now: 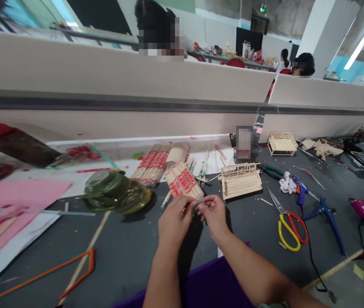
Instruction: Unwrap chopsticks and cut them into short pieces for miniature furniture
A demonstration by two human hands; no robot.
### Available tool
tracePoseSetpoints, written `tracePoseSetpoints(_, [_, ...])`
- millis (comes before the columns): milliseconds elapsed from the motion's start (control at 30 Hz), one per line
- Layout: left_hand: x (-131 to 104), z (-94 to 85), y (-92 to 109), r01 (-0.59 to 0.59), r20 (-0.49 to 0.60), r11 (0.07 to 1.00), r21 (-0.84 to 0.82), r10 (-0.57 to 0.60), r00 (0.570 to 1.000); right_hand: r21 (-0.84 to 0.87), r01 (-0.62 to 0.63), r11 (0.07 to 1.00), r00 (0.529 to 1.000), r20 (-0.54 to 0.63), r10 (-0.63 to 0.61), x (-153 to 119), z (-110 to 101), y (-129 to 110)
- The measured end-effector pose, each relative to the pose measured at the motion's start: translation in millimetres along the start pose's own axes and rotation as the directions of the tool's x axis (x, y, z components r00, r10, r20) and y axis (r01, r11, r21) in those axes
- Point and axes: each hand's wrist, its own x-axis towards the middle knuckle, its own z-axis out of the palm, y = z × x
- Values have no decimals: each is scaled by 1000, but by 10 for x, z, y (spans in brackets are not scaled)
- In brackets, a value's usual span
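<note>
A flat packet of wooden chopsticks (184,179) in a clear wrapper with red print tilts up from the table in front of me. My left hand (177,218) pinches the near end of its wrapper between thumb and finger. Close beside it, my right hand (214,216) has fingertips closed on the same end of clear plastic. Just beyond lie more red-printed packets (153,164) and a cardboard tube (177,155). A small bench made of sticks (242,188) stands right of the packet.
Scissors (288,226), a blue glue gun (302,191), blue cutters (326,218) and green pliers (270,172) lie at right. A second stick model (283,143) stands farther back. At left are a green bottle (114,192) and an orange saw frame (90,261). A low partition (121,72) crosses behind.
</note>
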Motion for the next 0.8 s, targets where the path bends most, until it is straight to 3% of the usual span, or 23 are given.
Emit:
tracePoseSetpoints(267, [-36, 216, -49, 73, -139, 990, 119, -56, 989, -55, 33, 998, 999, 28, -32, 48, -11, 50])
tracePoseSetpoints(333, [-20, 188, -107, 149, -238, 981, 126, -116, 964, -100, 44, 994, 999, 33, -41, -2, -2, 93])
tracePoseSetpoints(400, [-8, 124, -163, 254, -350, 962, 94, -207, 914, -144, 63, 988, 997, 59, -55, -67, 20, 144])
tracePoseSetpoints(500, [-10, 49, -192, 309, -375, 951, -30, -297, 878, -194, 84, 978, 994, 81, -69, -134, 49, 186])
tracePoseSetpoints(567, [-15, 48, -178, 299, -360, 946, -128, -325, 875, -232, 87, 969, 995, 71, -72, -138, 32, 170])
tracePoseSetpoints(667, [6, 91, -171, 273, -400, 906, -324, -393, 828, -312, 102, 945, 994, 55, -89, -102, -60, 113])
tracePoseSetpoints(800, [69, 93, -234, 137, -421, 698, -703, -564, 710, -422, 111, 900, 994, 56, -96, -54, -184, 77])
